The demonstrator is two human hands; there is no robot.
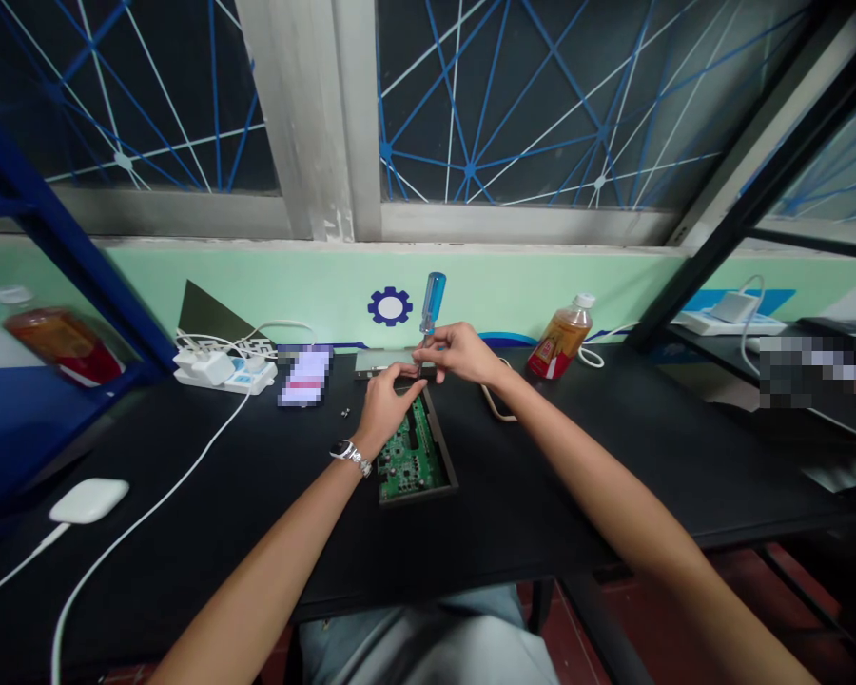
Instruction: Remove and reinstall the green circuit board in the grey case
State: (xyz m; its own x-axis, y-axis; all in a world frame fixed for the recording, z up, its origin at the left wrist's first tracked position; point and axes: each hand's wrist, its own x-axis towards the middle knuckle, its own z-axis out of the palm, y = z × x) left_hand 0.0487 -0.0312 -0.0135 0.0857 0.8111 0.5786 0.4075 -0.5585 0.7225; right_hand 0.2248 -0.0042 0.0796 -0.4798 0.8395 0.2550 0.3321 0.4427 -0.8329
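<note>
A green circuit board (408, 459) sits in a dark rectangular frame (443, 452) on the black table. Over its far end, my right hand (460, 350) is closed on a screwdriver with a blue handle (435, 297), held upright with its shaft down. My left hand (387, 400) is at the far left part of the frame, its fingers pinched near the screwdriver's tip; what they hold is too small to make out. A flat grey piece (371, 361) lies behind the hands. Some tiny metal bits (345, 413) lie left of my left hand.
A phone (305, 378) and a white power strip (246, 377) with cables are at the back left. A white puck-like device (89, 500) lies far left. To the right stand a drink bottle (560, 338) and a looped cable (496, 404). Metal racks flank the table (542, 514).
</note>
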